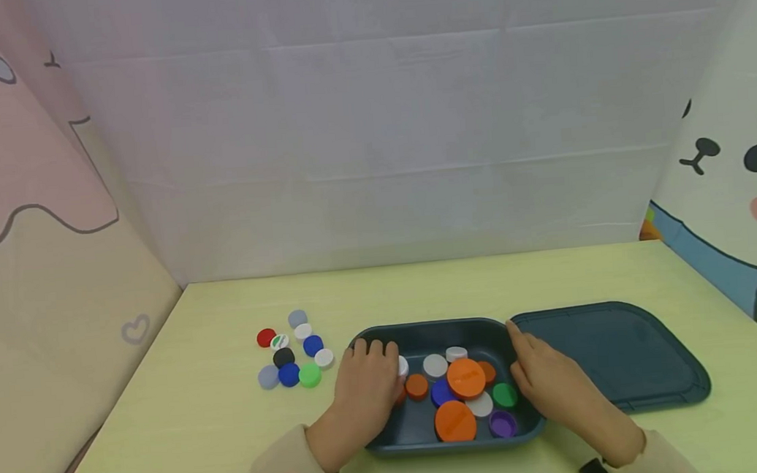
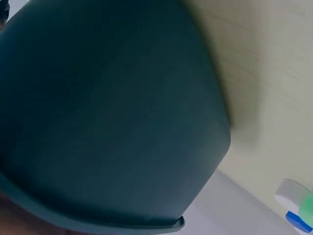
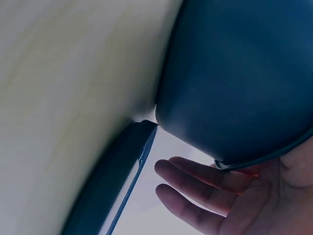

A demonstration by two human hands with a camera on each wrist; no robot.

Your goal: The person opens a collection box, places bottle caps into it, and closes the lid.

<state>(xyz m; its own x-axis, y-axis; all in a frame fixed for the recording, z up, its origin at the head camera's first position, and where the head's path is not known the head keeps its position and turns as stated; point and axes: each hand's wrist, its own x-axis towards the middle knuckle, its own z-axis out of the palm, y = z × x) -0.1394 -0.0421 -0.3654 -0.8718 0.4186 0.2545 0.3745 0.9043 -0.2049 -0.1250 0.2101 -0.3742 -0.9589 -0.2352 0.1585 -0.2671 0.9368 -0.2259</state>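
Nearest, a black strap (image 1: 595, 472) shows by the cuff of the right sleeve (image 1: 658, 459), with the left sleeve (image 1: 292, 466) across from it. A dark box (image 1: 408, 431) sits in the middle of the table (image 1: 189, 455), between both hands. The left hand (image 1: 367, 380) lies over its left rim; whether the fingers curl round it I cannot tell. The right hand (image 1: 549, 375) rests on the right rim, its fingers loosely straight and somewhat spread outside the wall. Inside, a big orange cap (image 1: 455, 422) and a purple cap (image 1: 503, 424) are nearest; beyond them come a green cap (image 1: 505, 395), a blue cap (image 1: 441, 392) and another big orange cap (image 1: 465, 378), then white caps (image 1: 435, 366). A flat dark lid (image 1: 614, 359) lies just right of the box. To the left, loose on the table, are a light green cap (image 1: 310, 375), a black cap (image 1: 284, 357) and, farther, a red cap (image 1: 266, 337). A pale sheet (image 1: 385, 148) hangs at the far side.
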